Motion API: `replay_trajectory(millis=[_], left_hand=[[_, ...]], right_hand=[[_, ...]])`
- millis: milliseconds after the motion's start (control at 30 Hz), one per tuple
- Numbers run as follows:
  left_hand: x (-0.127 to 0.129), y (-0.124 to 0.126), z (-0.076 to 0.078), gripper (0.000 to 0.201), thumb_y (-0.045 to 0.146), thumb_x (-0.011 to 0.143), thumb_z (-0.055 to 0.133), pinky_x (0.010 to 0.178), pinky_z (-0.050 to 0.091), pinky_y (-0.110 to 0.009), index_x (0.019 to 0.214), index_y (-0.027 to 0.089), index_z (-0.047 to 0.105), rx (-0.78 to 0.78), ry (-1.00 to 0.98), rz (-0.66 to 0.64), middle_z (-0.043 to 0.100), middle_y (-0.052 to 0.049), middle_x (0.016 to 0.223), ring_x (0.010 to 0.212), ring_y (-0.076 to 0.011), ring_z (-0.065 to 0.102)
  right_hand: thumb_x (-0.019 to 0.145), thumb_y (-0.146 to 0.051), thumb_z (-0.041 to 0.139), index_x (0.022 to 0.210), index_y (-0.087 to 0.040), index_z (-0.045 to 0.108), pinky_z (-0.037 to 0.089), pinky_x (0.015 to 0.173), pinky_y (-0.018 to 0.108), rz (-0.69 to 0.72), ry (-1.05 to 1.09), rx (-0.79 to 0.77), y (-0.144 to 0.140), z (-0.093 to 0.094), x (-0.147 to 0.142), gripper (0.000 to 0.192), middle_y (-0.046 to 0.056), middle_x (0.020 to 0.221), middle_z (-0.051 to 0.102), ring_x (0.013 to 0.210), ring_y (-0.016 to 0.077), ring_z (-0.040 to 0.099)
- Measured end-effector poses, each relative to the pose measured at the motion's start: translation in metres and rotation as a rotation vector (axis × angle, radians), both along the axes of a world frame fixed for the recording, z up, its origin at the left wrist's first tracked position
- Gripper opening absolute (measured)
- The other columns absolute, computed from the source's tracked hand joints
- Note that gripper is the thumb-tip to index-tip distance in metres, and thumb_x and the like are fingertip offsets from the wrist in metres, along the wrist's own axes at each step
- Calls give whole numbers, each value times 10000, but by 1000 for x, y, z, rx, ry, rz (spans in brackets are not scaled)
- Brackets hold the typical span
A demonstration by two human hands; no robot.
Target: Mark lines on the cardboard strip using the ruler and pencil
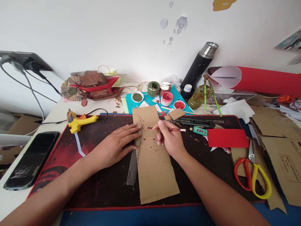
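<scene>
Cardboard strip (pixel 154 163) under flat, open left hand (pixel 117 145); right hand (pixel 170 138) pinches pencil (pixel 164 128); mat (pixel 98 185) reads "NEWM".

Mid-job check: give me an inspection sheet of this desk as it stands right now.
Surface: dark desk mat, flecked with scraps.
Job's things: cardboard strip flat on mat; metal ruler along its left edge.
Clutter: glue gun, scissors, paint pots, red card, flask, phone.
Grippers: left hand presses the ruler; right hand holds a pencil on the cardboard.
Cables: glue gun cord; wall leads.
Surroundings: white wall, red roll.
</scene>
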State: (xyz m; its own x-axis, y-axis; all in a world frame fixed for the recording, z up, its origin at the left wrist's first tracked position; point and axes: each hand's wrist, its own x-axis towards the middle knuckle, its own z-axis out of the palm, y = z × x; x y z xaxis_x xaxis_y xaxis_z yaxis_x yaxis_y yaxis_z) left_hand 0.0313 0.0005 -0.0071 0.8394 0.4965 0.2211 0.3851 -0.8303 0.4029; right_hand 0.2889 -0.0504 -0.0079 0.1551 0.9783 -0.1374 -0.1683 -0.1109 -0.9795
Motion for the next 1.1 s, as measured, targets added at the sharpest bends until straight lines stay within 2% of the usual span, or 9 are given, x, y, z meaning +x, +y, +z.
replay_trajectory(millis=[133,300,400,533,700,900,1100], left_hand=[[5,-7,0,471,302,1138,588,1290,505,-502,1601,217,584,25,-13,13,566,-116,1697,1628,-280,471],[12,-27,-6,492,296,1132,590,1280,515,-512,1608,173,573,125,17,39,569,-134,1689,1623,-310,474],[12,-31,-8,504,316,1127,602,1282,513,-517,1614,192,575,125,3,53,569,-126,1691,1620,-313,480],[8,-19,-3,469,349,1132,608,1275,525,-497,1587,233,602,59,7,13,602,-100,1668,1570,-284,553],[6,-4,3,409,321,1145,572,1255,540,-510,1538,231,640,34,22,10,628,-99,1645,1537,-282,586],[9,1,0,440,316,1131,591,1223,556,-534,1567,276,637,5,-12,26,648,-93,1623,1480,-297,621],[9,3,-2,430,307,1141,572,1207,563,-520,1563,252,630,20,-37,34,652,-89,1617,1453,-298,615]], right_hand=[[921,-805,712,832,-209,736,362,405,228,2,5,-18,1,1,1,602,-54,482,550,385,117,539],[910,-809,723,807,-212,720,353,388,221,-37,-8,-16,3,3,7,606,-54,488,549,380,114,539],[929,-802,705,816,-214,727,360,392,224,-61,-49,8,4,3,10,599,-54,486,543,384,116,537],[945,-806,684,798,-211,723,368,399,225,-40,-92,25,4,1,10,614,-51,483,544,390,115,536],[945,-817,676,794,-211,728,365,406,231,-16,-103,34,4,0,8,627,-50,487,546,392,115,533],[958,-791,678,792,-217,726,374,415,240,-3,-111,43,4,0,9,600,-51,503,553,398,117,533],[958,-791,678,811,-220,741,370,416,241,6,-115,34,5,-2,9,593,-49,512,559,407,120,544]])
